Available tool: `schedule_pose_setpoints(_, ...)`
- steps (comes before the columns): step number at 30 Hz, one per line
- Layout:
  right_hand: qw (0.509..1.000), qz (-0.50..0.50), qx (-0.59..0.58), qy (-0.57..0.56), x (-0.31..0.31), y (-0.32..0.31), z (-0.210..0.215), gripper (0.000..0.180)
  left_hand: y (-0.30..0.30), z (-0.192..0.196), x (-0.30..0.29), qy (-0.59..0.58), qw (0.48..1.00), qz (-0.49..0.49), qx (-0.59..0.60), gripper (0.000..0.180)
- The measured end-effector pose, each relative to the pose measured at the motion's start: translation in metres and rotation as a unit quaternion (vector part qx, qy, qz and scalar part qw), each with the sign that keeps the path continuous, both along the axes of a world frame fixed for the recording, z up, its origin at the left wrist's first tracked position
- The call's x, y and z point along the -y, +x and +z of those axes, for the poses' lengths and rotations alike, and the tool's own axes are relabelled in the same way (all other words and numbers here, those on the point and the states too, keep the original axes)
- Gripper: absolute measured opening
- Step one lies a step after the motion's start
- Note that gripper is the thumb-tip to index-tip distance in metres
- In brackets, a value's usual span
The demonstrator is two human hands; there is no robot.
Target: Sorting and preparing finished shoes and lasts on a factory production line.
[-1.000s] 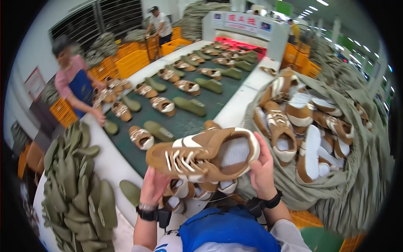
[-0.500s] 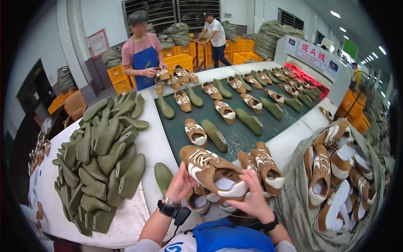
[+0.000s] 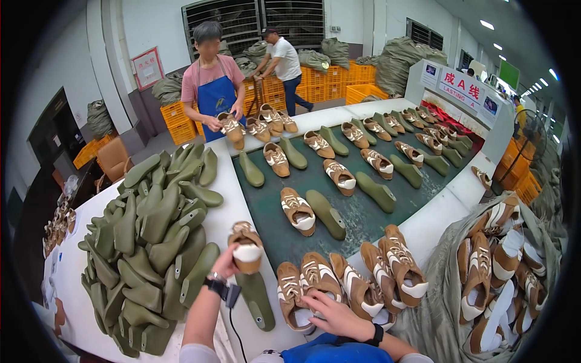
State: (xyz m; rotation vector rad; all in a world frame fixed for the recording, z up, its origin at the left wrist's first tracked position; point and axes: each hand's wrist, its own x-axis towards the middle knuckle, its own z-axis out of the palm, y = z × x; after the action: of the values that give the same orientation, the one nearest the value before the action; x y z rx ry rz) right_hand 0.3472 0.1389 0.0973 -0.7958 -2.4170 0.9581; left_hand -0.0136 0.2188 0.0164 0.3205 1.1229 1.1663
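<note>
Ahead of me, a red-framed white notice [image 3: 147,68] hangs on the far left wall. At the conveyor's far right end, a white sign with red characters [image 3: 461,85] stands between two small screens [image 3: 431,69].

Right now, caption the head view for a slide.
Left hand lifts a tan shoe upper over a green shoe last; right hand rests on the row of uppers.

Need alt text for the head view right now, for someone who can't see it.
The left hand holds a brown-and-white shoe heel-up over a white table, above a green last, while the right hand rests on a row of like shoes. A pile of green lasts lies left; a person in a blue apron handles shoes at a dark belt.
</note>
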Motion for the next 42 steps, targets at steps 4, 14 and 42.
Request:
schedule_pose_setpoints(4,0.999,-0.033,0.018,-0.017,0.001,0.009,0.0,0.05,-0.067,-0.038,-0.057,-0.151,0.894,0.3,-0.298,0.06)
schedule_pose_setpoints(14,0.998,-0.061,-0.005,0.026,-0.013,0.015,-0.025,0.036,0.026,-0.055,0.086,0.207,0.669,-0.096,-0.708,0.045)
schedule_pose_setpoints(42,0.988,-0.046,0.141,0.038,0.004,0.031,-0.059,0.016,0.085,-0.063,-0.129,0.017,0.923,-0.035,-0.383,0.06)
